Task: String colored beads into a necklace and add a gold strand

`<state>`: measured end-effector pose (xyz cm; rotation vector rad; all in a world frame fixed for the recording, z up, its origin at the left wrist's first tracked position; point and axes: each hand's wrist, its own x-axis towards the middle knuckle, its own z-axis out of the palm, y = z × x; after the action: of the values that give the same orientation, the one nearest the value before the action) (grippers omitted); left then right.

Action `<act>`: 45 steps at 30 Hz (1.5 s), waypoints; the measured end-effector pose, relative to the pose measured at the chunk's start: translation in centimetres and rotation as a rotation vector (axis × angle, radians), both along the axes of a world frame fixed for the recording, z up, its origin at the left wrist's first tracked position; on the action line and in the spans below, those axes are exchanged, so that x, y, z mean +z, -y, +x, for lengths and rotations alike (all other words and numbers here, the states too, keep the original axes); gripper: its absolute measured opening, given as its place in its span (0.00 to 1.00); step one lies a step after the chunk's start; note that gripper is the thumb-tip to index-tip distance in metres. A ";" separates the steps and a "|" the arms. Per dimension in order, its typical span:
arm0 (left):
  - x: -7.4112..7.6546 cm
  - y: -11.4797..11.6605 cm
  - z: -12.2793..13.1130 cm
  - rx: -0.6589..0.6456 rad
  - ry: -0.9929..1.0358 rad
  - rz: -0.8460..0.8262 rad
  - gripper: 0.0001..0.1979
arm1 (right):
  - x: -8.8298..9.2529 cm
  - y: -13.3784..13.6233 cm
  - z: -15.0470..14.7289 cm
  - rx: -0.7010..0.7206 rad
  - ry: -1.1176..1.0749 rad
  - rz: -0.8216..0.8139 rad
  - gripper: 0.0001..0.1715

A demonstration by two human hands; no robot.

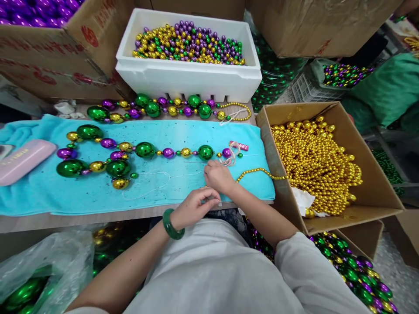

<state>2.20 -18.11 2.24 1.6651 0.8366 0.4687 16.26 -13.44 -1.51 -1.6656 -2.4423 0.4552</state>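
My left hand [195, 206], with a green bangle at its wrist, is closed in a pinch at the towel's front edge; what it holds is too small to make out. Just beyond it, my right hand [218, 176] has its fingers pressed together on the turquoise towel [183, 192]. A thin white thread [157, 173] runs toward its fingertips, but its grip is hidden. Beyond them lies a string of large green, purple and gold beads [145, 150], its left part curled round. A pale cord loop [233, 155] rests by its right end. A gold bead chain [257, 171] passes behind my right wrist.
A finished-looking bead necklace [152, 109] lies along the towel's back edge. Behind stands a white foam box [186, 80] of small mixed beads. At right, a carton [281, 203] holds gold bead chains. A pink case [28, 161] sits at left.
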 end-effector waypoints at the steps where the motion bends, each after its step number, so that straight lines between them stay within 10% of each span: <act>1: 0.0 0.0 -0.1 0.003 -0.002 0.004 0.10 | -0.1 -0.3 0.0 -0.029 -0.070 -0.029 0.10; 7: -0.3 -0.2 -0.4 0.039 0.004 0.003 0.10 | 1.3 -1.8 1.5 -0.218 -0.453 -0.100 0.07; 15: -0.3 -0.1 -0.2 0.040 -0.001 0.003 0.10 | 0.5 -0.6 -1.2 -0.159 -0.015 -0.137 0.10; 19: -0.4 -0.1 -0.6 0.085 0.008 -0.022 0.10 | 0.5 -1.4 -0.8 -0.241 -0.378 -0.202 0.06; 28: -1.5 -0.5 -0.6 0.184 0.089 -0.146 0.11 | 8.7 -1.8 3.8 -0.360 -1.315 -0.333 0.13; 38: -0.9 -0.8 -0.6 0.244 0.119 -0.201 0.11 | 17.0 2.7 7.8 -0.360 -1.293 -0.061 0.13; 45: -1.1 -1.6 -0.5 0.370 0.175 -0.262 0.13 | 18.1 11.7 16.4 -0.445 -0.996 -0.252 0.08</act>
<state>1.70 -16.55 1.18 1.2129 1.0316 0.7161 32.61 -25.16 16.55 -1.4570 -1.3052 1.1873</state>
